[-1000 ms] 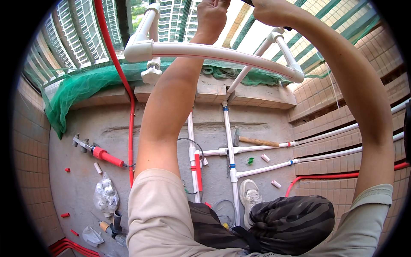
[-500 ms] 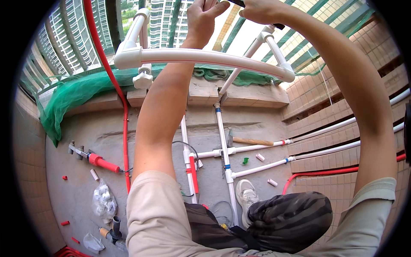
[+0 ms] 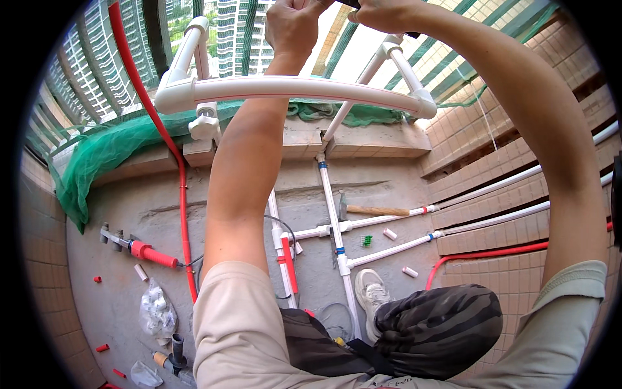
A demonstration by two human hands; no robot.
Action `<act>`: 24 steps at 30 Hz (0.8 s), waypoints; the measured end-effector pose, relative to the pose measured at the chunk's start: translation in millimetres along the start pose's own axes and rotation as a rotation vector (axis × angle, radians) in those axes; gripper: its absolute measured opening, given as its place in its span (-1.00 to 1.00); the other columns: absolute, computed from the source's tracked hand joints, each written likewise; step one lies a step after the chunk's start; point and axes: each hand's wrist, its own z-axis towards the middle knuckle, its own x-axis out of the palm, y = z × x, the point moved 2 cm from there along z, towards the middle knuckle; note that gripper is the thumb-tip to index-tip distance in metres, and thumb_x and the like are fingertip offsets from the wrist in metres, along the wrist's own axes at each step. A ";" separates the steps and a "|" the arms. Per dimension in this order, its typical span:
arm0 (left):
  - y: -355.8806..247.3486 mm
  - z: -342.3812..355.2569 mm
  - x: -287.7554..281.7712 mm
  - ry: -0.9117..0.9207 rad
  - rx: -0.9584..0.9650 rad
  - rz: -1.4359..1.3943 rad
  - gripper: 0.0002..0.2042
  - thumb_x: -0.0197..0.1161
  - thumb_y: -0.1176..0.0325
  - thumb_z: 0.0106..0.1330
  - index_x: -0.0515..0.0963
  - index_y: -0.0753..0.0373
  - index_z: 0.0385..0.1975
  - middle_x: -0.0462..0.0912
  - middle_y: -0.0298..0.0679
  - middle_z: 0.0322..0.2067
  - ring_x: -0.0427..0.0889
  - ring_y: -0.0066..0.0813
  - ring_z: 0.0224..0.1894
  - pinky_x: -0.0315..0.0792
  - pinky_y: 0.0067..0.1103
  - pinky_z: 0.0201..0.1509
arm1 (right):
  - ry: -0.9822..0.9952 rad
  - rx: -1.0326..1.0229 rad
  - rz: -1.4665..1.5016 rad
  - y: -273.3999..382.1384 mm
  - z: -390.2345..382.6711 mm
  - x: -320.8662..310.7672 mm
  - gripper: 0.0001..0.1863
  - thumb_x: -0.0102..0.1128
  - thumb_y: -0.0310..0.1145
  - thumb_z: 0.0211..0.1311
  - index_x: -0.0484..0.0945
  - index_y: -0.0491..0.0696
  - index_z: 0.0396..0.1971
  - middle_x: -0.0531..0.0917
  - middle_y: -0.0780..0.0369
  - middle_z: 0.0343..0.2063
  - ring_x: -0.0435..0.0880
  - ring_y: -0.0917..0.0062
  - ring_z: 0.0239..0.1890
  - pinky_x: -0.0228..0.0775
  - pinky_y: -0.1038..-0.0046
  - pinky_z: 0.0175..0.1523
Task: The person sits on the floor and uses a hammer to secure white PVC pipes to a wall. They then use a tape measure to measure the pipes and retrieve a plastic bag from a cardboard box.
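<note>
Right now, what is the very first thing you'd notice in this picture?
Two bare arms reach up the middle, the left hand and right hand raised at the top edge, the right one gripping something dark. Just below them a white pipe frame curves across. Down on the grey floor lie more white pipes, a hammer and a red-handled tool at the left.

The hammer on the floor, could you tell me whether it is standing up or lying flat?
Lying flat: the hammer rests on its side on the concrete floor, wooden handle pointing right, beside the white pipes.
</note>
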 end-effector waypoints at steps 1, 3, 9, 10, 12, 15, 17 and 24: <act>0.1 -0.2 0.1 -0.002 -0.005 0.002 -0.58 0.62 0.04 0.14 0.63 0.29 -0.50 0.57 -0.41 -0.61 0.43 -0.66 -0.54 0.28 -0.57 -0.46 | -0.012 -0.006 -0.012 -0.9 -0.6 0.3 -0.74 0.11 -0.45 0.09 0.60 -0.35 -0.32 0.70 -0.14 -0.39 0.73 0.06 -0.27 0.58 0.17 -0.15; 1.3 2.0 -2.1 -0.008 -0.009 0.013 -0.58 0.62 0.04 0.14 0.62 0.29 -0.51 0.55 -0.42 -0.62 0.40 -0.66 -0.54 0.26 -0.57 -0.46 | -0.008 -0.005 -0.005 7.5 -6.1 -3.4 -0.74 0.12 -0.44 0.09 0.61 -0.34 -0.33 0.70 -0.14 -0.41 0.74 0.06 -0.29 0.58 0.16 -0.15; 6.3 4.5 -0.5 -0.045 0.025 0.052 -0.57 0.60 0.06 0.17 0.57 0.28 -0.58 0.48 -0.45 -0.66 0.33 -0.68 -0.56 0.21 -0.55 -0.49 | -0.039 0.039 -0.135 -1.3 -1.1 0.8 -0.72 0.18 -0.34 0.13 0.66 -0.28 -0.35 0.72 -0.12 -0.42 0.75 0.06 -0.32 0.58 0.13 -0.14; 8.0 4.6 -0.1 -0.048 0.026 0.042 -0.58 0.60 0.07 0.19 0.57 0.28 -0.58 0.47 -0.45 -0.67 0.32 -0.68 -0.57 0.20 -0.55 -0.50 | -0.058 0.028 -0.162 -3.5 -0.2 1.8 -0.72 0.19 -0.31 0.14 0.68 -0.26 -0.37 0.72 -0.10 -0.42 0.75 0.06 -0.32 0.58 0.12 -0.13; 7.9 4.2 1.7 -0.059 0.027 0.015 -0.58 0.58 0.09 0.21 0.57 0.29 -0.58 0.46 -0.46 -0.68 0.31 -0.69 -0.57 0.19 -0.55 -0.50 | -0.105 0.005 -0.213 -5.9 -1.2 4.0 -0.72 0.23 -0.27 0.15 0.72 -0.21 -0.40 0.73 -0.08 -0.43 0.75 0.04 -0.31 0.58 0.11 -0.12; 8.0 4.2 -1.4 -0.031 0.064 0.048 -0.61 0.56 0.11 0.24 0.59 0.30 -0.57 0.48 -0.45 -0.67 0.34 -0.69 -0.57 0.21 -0.56 -0.51 | -0.163 -0.028 -0.291 -2.6 -4.1 5.3 -0.69 0.28 -0.18 0.21 0.77 -0.15 -0.41 0.75 -0.04 -0.43 0.76 0.04 -0.27 0.58 0.10 -0.12; 12.6 2.0 -5.3 -0.033 0.078 0.192 -0.53 0.52 -0.07 0.23 0.62 0.29 -0.50 0.52 -0.43 -0.64 0.40 -0.67 -0.55 0.27 -0.57 -0.47 | -0.193 0.021 -0.300 0.8 -8.7 8.7 -0.64 0.26 -0.10 0.29 0.77 -0.13 -0.40 0.75 -0.02 -0.41 0.77 0.07 -0.26 0.57 0.11 -0.13; 22.8 4.4 -2.5 -0.064 0.108 0.178 -0.41 0.57 -0.24 0.09 0.60 0.26 -0.62 0.46 -0.47 -0.68 0.34 -0.67 -0.57 0.22 -0.52 -0.48 | -0.241 0.199 -0.176 -1.3 -14.0 17.9 -0.70 0.14 -0.29 0.24 0.78 -0.17 -0.37 0.77 -0.04 -0.35 0.79 0.08 -0.21 0.61 0.13 -0.04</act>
